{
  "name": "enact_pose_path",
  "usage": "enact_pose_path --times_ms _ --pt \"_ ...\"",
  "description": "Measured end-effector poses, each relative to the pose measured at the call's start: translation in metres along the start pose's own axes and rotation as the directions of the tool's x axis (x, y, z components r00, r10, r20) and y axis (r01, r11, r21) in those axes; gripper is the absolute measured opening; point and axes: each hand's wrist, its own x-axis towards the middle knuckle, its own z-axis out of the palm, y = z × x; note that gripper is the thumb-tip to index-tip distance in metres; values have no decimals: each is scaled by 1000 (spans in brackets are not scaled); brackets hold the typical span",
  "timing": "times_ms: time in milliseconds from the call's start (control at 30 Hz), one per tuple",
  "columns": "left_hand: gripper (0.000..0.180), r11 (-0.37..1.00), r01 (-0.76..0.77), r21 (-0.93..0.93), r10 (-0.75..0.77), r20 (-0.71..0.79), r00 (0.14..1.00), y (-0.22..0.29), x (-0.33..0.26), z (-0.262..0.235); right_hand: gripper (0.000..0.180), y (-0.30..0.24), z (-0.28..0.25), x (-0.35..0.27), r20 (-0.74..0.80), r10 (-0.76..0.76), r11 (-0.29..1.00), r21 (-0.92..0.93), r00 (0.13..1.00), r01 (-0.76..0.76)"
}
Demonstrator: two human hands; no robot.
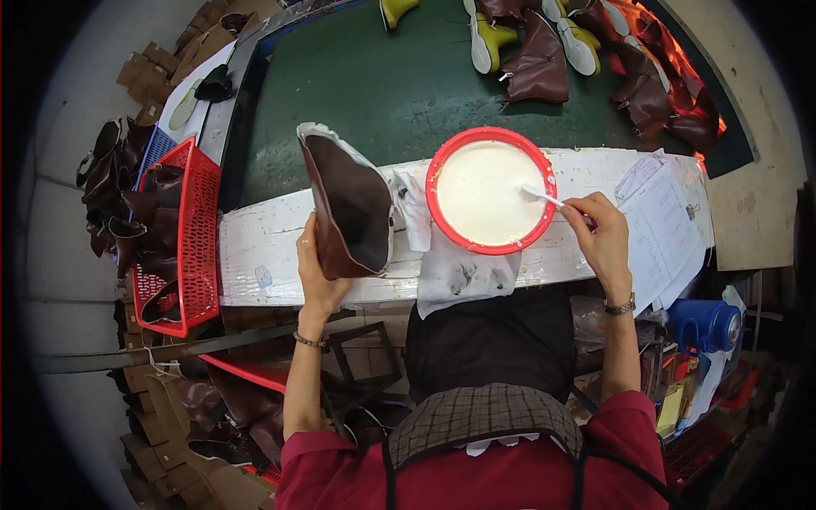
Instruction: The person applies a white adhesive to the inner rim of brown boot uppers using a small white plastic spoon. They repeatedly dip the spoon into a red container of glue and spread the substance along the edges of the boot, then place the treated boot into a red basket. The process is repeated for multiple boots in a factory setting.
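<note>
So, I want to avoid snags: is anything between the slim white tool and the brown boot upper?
Yes: the left rim of the red bowl, then the smudged white cloth, lie between the slim white tool in the right hand and the brown boot upper in the left hand. Nothing visible hangs above them.

Boot (347, 195) left of bowl (433, 191), papers (665, 225) right

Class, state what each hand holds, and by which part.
Left hand: brown leather boot, by its near left side. Right hand: white brush, by its handle.
</note>
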Motion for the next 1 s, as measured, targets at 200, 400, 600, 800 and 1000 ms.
enact_pose_path --times_ms 200,400,600,800,1000 --pt "96 990 -77 -114 58 -160 985 39 8 3 12 -8 2 -5 -50 2 973 229 999 9" --pt "94 964 -132 -231 141 24 990 81 15 3 10 -56 -2 11 -2 -144 878 462 990 128" --pt "106 937 -142 -319 188 119 975 85 14 6 17 -59 -6 39 -133 -207 850 467 969 245" --pt "117 959 -148 -241 146 -28 989 95 25 20 24 -56 0 22 -268 -324 830 380 907 409" --pt "94 965 -232 -124 204 -204 957 101 43 38 26 -56 3 5 -225 -338 832 382 914 402"
